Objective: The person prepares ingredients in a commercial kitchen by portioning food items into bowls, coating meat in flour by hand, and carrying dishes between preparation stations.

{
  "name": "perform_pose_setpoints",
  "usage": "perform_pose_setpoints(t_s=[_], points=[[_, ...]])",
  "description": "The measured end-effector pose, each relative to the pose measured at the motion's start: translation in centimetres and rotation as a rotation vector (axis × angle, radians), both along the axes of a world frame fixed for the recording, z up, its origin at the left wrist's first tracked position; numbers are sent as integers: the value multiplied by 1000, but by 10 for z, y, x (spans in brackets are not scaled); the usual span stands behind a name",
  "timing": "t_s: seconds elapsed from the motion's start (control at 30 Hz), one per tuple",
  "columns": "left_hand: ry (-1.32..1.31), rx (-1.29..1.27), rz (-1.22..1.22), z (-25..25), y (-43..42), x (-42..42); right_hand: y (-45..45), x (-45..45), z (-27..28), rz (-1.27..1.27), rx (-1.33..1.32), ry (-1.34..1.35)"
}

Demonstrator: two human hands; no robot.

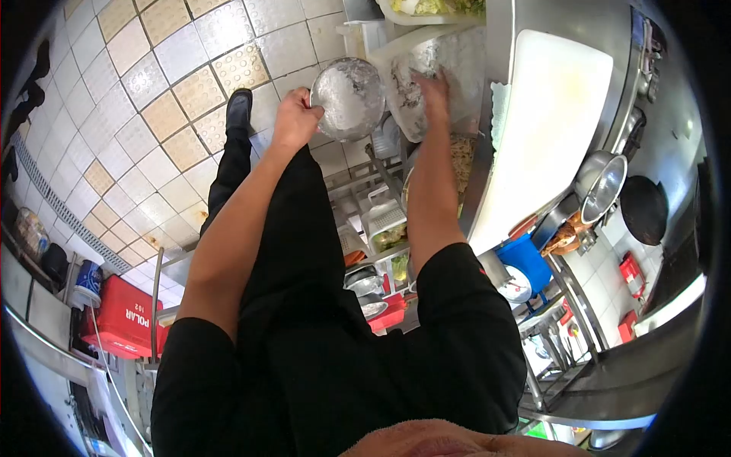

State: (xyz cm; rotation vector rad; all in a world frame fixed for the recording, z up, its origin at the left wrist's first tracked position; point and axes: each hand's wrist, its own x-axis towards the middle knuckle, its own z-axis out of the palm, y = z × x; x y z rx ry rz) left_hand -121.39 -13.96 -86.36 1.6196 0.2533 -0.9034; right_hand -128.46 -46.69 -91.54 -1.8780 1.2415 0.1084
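Note:
My left hand (297,119) grips the near-left rim of a round metal bowl (349,99), whose surface is dusted or smeared with white. To the right of the bowl, my right hand (432,93) reaches over a translucent white bin (466,57), with its fingers apart and nothing visible in them. White residue and dark marks show around the fingertips; whether they touch the bin's inside is unclear. Below the right hand, a container of pale shredded food (462,156) is partly hidden by my forearm.
A white cutting board (560,126) lies on the steel counter at the right, beside metal bowls (605,186) and a dark pan (644,209). Greens (426,6) fill a tub at the top. Baskets (384,217) sit below. A red cooler (126,318) stands at the lower left.

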Motion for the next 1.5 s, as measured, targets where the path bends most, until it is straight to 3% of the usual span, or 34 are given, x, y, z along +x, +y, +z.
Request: perform_pose_setpoints(t_s=[0.1,0.17,0.23,0.33,0.4,0.5,0.6,0.73,0.83,0.97,1.13,1.5], points=[[90,-28,18,2,-6,-2,30,30,3,41,33,69],[95,-43,24,-6,-2,-11,20,41,24,255,-169,287],[72,-16,-7,2,-2,-10,-12,29,33,90,-101,295],[41,27,-30,11,-5,-8,-13,20,65,-109,-248,188],[77,-22,0,-3,-4,-12,-2,11,68,-155,-68,-14],[88,-47,5,-3,-3,-13,-8,-8,60,-166,-129,-144],[40,-1,-30,5,-4,-4,-3,-5,42,-295,211,-197],[85,-68,-35,-9,-1,-11,30,35,29,-57,192,84],[37,-21,-76,-5,-2,-18,8,22,14,61,141,113],[10,-7,-62,5,-3,-13,-21,20,62,83,-247,260],[25,-29,-86,-2,-2,-10,-11,-4,83,-53,-332,-10],[67,-38,-41,-9,-1,-16,-9,-7,82,-217,38,-238]])
